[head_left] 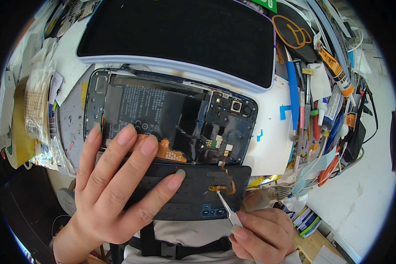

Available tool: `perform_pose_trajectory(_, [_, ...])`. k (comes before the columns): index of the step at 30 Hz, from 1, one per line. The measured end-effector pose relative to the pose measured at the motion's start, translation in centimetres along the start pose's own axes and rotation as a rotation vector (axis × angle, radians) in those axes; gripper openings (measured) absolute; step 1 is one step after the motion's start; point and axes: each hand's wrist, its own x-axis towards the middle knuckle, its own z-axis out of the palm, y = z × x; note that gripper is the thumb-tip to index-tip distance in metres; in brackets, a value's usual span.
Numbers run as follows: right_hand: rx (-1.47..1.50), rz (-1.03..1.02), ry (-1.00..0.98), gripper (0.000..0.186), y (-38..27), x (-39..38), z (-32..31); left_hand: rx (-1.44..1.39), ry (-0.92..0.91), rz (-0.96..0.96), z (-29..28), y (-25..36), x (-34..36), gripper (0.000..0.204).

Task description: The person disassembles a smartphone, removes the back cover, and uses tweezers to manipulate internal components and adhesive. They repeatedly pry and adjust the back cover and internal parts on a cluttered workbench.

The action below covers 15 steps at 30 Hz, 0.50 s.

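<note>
An opened phone (182, 116) lies face down, showing its black battery (141, 103), an orange strip (169, 152) and a camera lens (236, 105). Along its near edge is the dark back cover (176, 204), inner side up, joined to the phone by a thin flex cable (232, 187). My left hand (114, 196) rests with fingers spread, the fingertips over the battery side and the thumb on the cover. Between the thumb and fingers of my right hand (266, 233) is a pair of metal tweezers (229, 210). Its tips meet the orange-brown end of the flex cable.
Beyond the phone sits a large black panel in a pale frame (176, 61). Brushes, a blue-handled tool (292, 92) and glue tubes (336, 70) crowd the right side. At left are bagged cotton swabs (38, 101). Small blue tape pieces (286, 111) dot the white surface.
</note>
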Motion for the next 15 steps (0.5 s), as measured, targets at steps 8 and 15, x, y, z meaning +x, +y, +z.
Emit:
perform_pose_trajectory(8, [0.007,0.006,0.011,0.027,0.11,-0.08,0.08,0.001,0.006,-0.006,0.19,0.01,-0.06,0.050])
perform_pose_trajectory(15, [0.036,0.024,0.035,0.026,-0.21,-0.21,0.55,-0.015,-0.005,-0.013,0.19,-0.03,-0.14,0.050])
